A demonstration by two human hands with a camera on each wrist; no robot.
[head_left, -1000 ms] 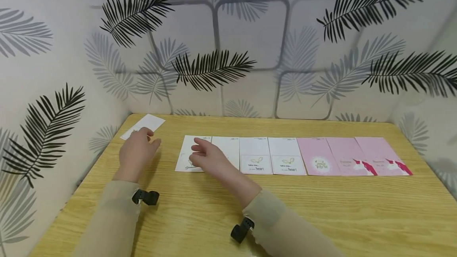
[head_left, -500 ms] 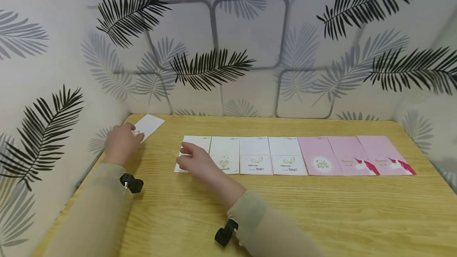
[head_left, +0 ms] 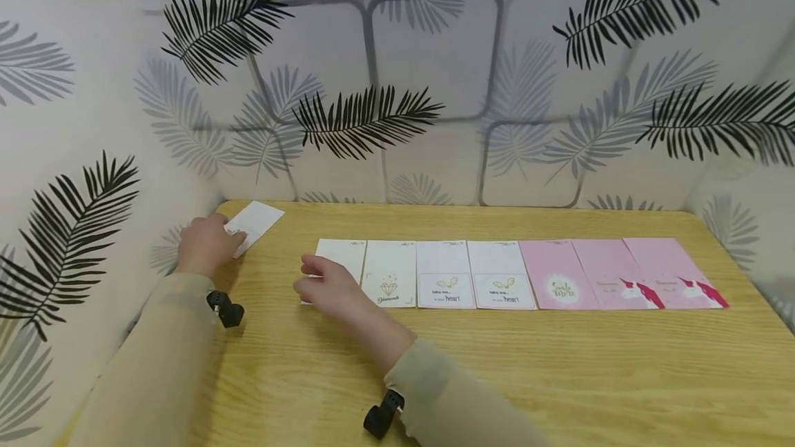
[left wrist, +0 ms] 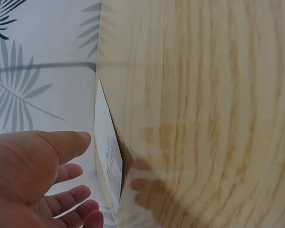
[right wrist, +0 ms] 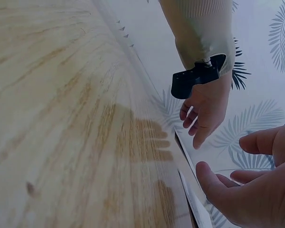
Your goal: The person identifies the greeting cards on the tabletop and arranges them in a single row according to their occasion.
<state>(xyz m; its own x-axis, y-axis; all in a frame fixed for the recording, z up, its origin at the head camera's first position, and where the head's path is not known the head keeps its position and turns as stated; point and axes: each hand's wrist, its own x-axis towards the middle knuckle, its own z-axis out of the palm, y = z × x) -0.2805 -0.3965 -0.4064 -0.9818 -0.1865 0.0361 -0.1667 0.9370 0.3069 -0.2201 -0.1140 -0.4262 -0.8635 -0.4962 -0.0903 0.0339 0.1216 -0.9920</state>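
A white card (head_left: 261, 218) with faint printing lies slanted at the table's far left corner. Over its near left part hovers my left hand (head_left: 208, 243); the left wrist view has the fingers spread and loosely bent beside the card (left wrist: 107, 142), apart from it. My right hand (head_left: 338, 295) hangs above the leftmost white card (head_left: 340, 252) of a row and hides much of it. Thumb and fingers of that hand (right wrist: 256, 185) stand apart with nothing between them in the right wrist view. Beside it lies a cream card with a gold diamond print (head_left: 389, 278).
Farther right in the row are two white cards with winged hearts (head_left: 443, 288), a pink card reading Smile More (head_left: 555, 261) and two pink unicorn cards (head_left: 658, 254). They lie on a wood-grain table (head_left: 497, 364) against a leaf-patterned wall (head_left: 435, 54).
Both hands have shifted left and slightly nearer. The left hand has uncovered more of the slanted card, whose near edge has turned; the right hand has moved off the diamond card.
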